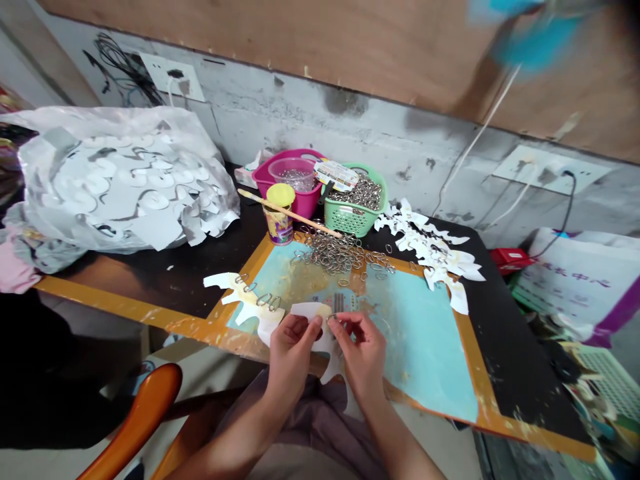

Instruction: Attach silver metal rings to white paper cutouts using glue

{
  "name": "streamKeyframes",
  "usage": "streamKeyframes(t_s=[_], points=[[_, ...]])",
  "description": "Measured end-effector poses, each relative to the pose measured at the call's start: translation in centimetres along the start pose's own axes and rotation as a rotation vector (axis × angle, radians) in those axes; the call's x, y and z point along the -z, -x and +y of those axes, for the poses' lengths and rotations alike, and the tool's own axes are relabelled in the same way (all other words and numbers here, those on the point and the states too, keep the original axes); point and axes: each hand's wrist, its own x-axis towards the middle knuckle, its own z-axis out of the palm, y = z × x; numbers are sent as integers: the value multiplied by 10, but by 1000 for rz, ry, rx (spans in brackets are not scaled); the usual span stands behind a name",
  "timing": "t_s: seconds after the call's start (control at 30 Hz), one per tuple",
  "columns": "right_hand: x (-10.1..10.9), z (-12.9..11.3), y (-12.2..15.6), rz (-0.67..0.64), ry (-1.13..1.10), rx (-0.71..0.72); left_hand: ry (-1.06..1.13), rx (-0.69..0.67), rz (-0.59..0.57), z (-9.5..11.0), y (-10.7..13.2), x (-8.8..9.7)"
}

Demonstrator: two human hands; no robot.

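Between my two hands, near the table's front edge, is a white cut-out strip (305, 309) with scalloped edges and yellowish patches. My left hand (294, 340) pinches it between thumb and fingers. At its right part, my right hand (361, 340) pinches a small metal ring (332, 319) against the strip. The strip's left end lies on the table with several metal rings (270, 301) on it; its other end hangs down below my hands. Beyond my hands lies a pile of oval metal rings (335, 253).
Behind the pile stand a green basket (350, 219) of rings, a pink basket (305, 203) and a yellow-lidded cup (280, 217) with a wooden stick (300, 217) across it. White strips (425, 243) lie to the right. A plastic bag of white pieces (125, 180) fills the left.
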Motion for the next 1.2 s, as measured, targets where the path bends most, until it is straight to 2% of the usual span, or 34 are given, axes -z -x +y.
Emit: streamKeyframes(t_s=[0.17, 0.37, 0.5, 0.67, 0.87, 0.93, 1.0, 1.03, 1.1, 1.13, 1.2], points=[[0, 4, 0, -9, 71, 118, 61, 60, -7, 2, 2, 0], [14, 0, 1, -146, 54, 13, 103, 101, -54, -3, 2, 1], [26, -3, 2, -178, 95, -42, 96, 93, -113, -8, 4, -1], [32, -2, 5, -250, 127, -8, 71, 72, -162, -16, 8, -3], [35, -3, 6, -265, 65, 14, 88, 143, -207, -26, 15, -1], [46, -10, 5, -311, 65, -3, 110, 158, -297, -23, 20, 1], [64, -22, 4, -409, 132, 22, 151, 156, -475, -14, 28, 5], [74, -29, 2, -455, 202, 65, 163, 137, -580, -9, 31, 7], [90, -44, -2, -460, 385, 178, 136, 64, -738, 1, 38, 13], [95, -50, -4, -466, 473, 212, 82, 19, -774, 5, 40, 17], [95, -55, -11, -569, 637, 266, -100, -69, -745, 6, 41, 23]])
